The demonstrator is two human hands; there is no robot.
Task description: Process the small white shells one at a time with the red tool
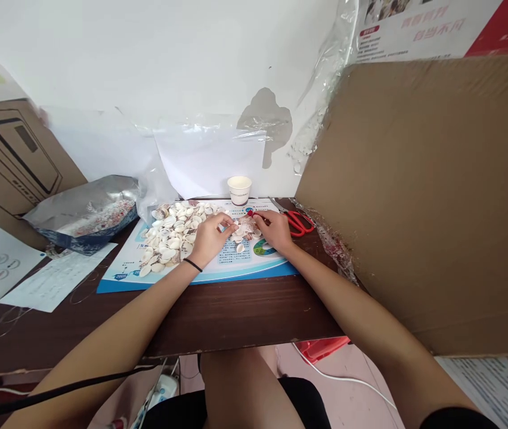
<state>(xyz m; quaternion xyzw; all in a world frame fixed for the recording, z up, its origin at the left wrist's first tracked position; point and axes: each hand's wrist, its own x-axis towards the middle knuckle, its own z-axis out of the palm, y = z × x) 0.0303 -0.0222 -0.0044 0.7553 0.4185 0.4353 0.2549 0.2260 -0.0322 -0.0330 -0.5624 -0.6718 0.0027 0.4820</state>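
A heap of several pale seashells [171,235] lies on a blue and white printed sheet [240,269] on the dark wooden table [236,310]. My left hand [209,238], with a black band on the wrist, rests at the heap's right edge, fingers pinched on a shell [231,227]. My right hand [274,229] lies just to the right, fingers curled on a small red object [250,213] beside a smaller cluster of shells [245,229]. What the red object is I cannot make out.
Red-handled scissors [297,221] lie right of my right hand. A paper cup [239,190] stands behind the shells. A silver foil bag [86,211] sits at the left, papers [52,280] near it. A large cardboard sheet [424,196] walls off the right side.
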